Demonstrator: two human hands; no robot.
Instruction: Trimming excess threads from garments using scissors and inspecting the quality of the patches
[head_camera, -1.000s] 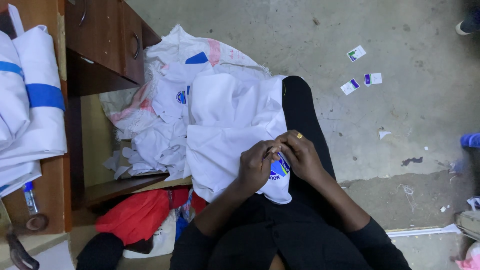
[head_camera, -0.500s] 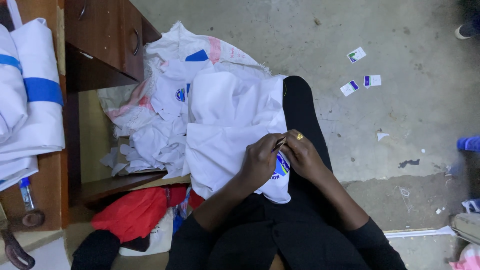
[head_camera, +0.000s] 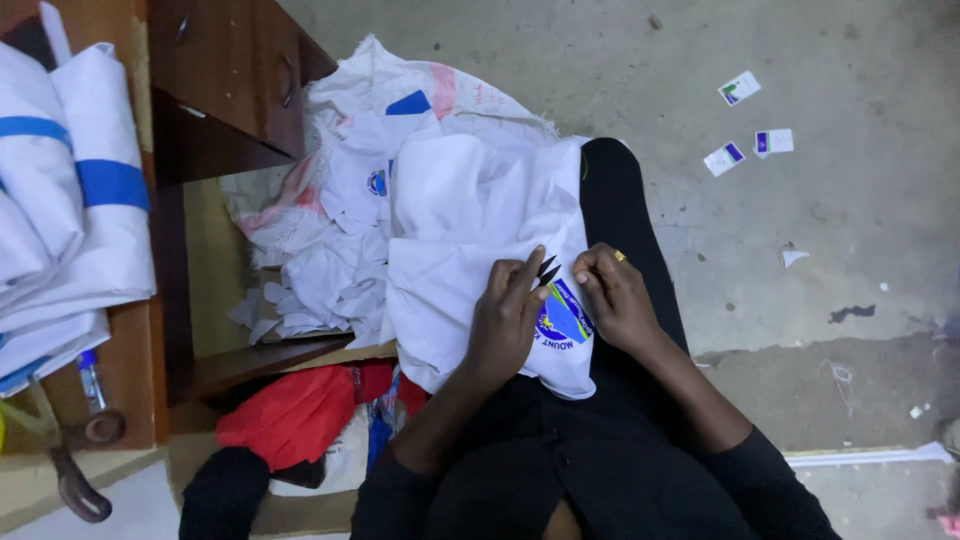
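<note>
A white garment (head_camera: 470, 210) lies over my lap, with a blue, green and yellow sewn badge (head_camera: 562, 318) near its lower edge. My left hand (head_camera: 503, 322) rests on the cloth just left of the badge and holds small black pointed snips (head_camera: 547, 270), tips up. My right hand (head_camera: 618, 300), a gold ring on one finger, pinches the fabric at the badge's upper right edge. The two hands are a few centimetres apart, with the snip tips between them.
A dark wooden desk with drawers (head_camera: 225, 80) stands at left, topped by folded white cloth with blue stripes (head_camera: 70, 190), a pen and large scissors (head_camera: 70, 465). More white garments and a sack (head_camera: 330, 230) lie beside my knee, above a red cloth (head_camera: 290, 415). Small paper labels (head_camera: 745, 125) lie scattered on the concrete floor.
My hands have drawn slightly apart over the badge, and the black snip tips now show between them. The garment has stayed in place.
</note>
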